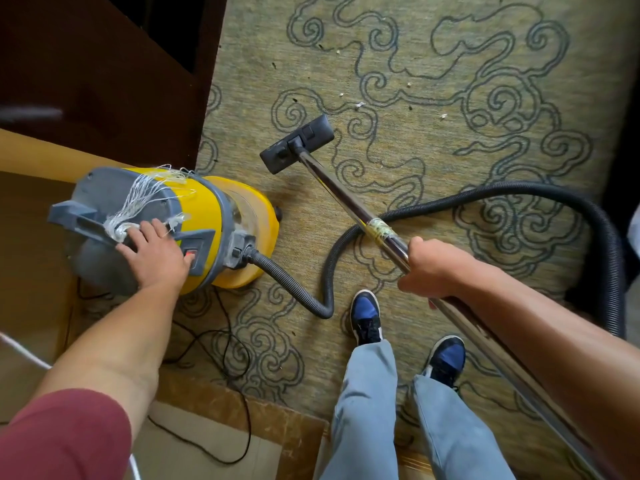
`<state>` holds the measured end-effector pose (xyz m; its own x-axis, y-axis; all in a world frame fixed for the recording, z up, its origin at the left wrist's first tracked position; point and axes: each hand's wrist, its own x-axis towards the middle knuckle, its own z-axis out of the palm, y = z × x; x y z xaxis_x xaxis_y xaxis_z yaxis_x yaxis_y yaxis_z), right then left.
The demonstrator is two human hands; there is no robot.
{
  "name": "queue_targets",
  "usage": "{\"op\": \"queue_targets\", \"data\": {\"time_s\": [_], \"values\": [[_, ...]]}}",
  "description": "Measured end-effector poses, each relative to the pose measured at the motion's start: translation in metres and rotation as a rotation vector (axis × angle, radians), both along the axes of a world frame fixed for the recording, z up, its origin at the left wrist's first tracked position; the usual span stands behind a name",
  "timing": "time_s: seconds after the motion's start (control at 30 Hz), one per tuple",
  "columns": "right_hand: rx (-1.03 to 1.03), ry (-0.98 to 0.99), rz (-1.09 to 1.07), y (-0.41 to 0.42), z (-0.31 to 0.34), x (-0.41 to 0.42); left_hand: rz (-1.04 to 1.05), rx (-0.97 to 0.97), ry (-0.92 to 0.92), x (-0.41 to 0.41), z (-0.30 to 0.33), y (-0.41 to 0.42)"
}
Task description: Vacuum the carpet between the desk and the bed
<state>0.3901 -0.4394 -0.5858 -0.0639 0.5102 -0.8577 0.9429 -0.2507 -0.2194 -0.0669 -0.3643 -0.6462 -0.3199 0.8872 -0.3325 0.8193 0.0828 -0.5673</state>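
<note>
Standing: person on the carpet (433, 57), looking down, both shoes at 6 o'clock of frame.
Left hand: left hand (156, 252) flat on the grey lid of the vacuum canister (221, 216), fingers spread and straight, thumb on or at the red switch (191, 254); not gripping anything.
Right hand: right hand (434, 266) wrapped around the metal wand (349, 199), fist closed on the tube.
Canister: yellow body, grey top, at 9 o'clock of frame, sitting at the carpet's left edge, partly over the tan floor (31, 237). White frayed string (145, 199) tangled around the lid handle.
Wand: runs from the right hand up toward 11 o'clock, clear tape wrap just ahead of the fist.
Floor head: black floor head (297, 143) flat on carpet, near frame centre, at 1 o'clock from the canister.
Hose: black ribbed hose (519, 192) leaves the canister's side port, loops across the carpet under the wand, arcs to 3 o'clock and down the right edge.
Debris: small white crumbs (360, 105) on carpet at 12 to 1 o'clock of the floor head, near but not touching it.
Cable: thin black power cord (228, 344) trailing at 6 o'clock of the canister.
Furniture: dark wood furniture (104, 64) at 10 o'clock, beside the carpet's left edge.
</note>
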Motion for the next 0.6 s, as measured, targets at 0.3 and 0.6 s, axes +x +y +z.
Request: {"op": "queue_targets", "data": {"time_s": [0.3,0.6], "values": [[-0.025,-0.01,-0.002,-0.001,-0.004,0.001,0.002,0.028,-0.016,0.0,-0.003,0.002],[-0.026,0.001,-0.037,-0.005,0.005,0.009,0.038,0.01,-0.005,0.004,-0.003,0.003]]}}
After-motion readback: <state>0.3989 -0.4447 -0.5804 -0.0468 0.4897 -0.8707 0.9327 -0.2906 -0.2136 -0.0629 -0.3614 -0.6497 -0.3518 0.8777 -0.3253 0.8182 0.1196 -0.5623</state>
